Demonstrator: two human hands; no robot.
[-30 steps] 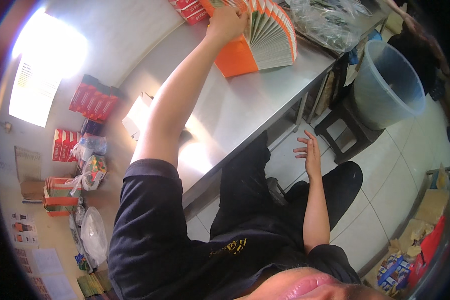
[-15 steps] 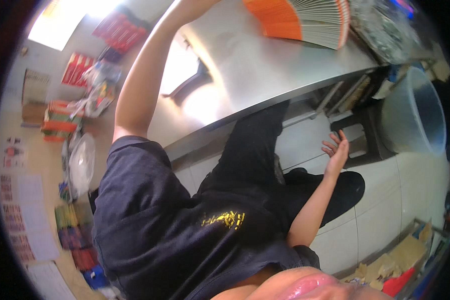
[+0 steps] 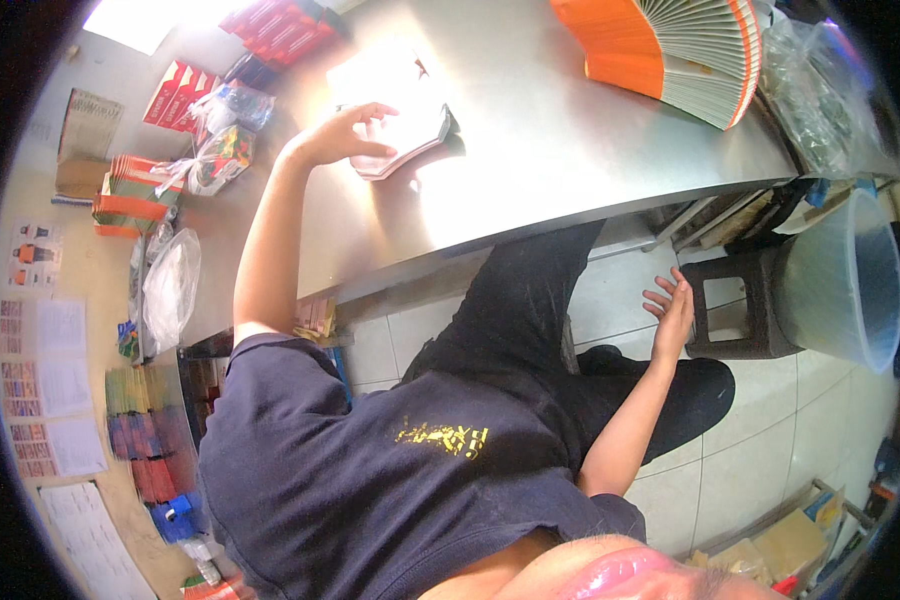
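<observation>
At the left, my left arm reaches over the metal table (image 3: 530, 160). My left hand (image 3: 345, 138) is at the near-left end of a small stack of pale paper pieces (image 3: 410, 150), thumb and fingers apart in a curve. Glare washes out much of the stack, so I cannot tell how firmly the fingertips touch it. My right hand (image 3: 674, 315) hangs in the air beyond the table's edge, palm turned inward, fingers loosely spread and holding nothing. The dark stool below is nearest to it. A large fanned row of orange and white folded papers (image 3: 660, 60) lies on the table, far right.
A dark plastic stool (image 3: 735, 345) and a translucent bucket (image 3: 840, 285) stand at the right. Clear plastic wrapping (image 3: 815, 95) fills the table's right end. Along the left wall are red boxes (image 3: 182, 95), bagged goods (image 3: 225, 150) and orange-green folded papers (image 3: 130, 195). Cardboard (image 3: 790, 545) lies lower right.
My left hand has come back from the top edge of the view to the pale paper stack. The view has shifted, so the table shows lower. My right hand keeps its loose, open pose.
</observation>
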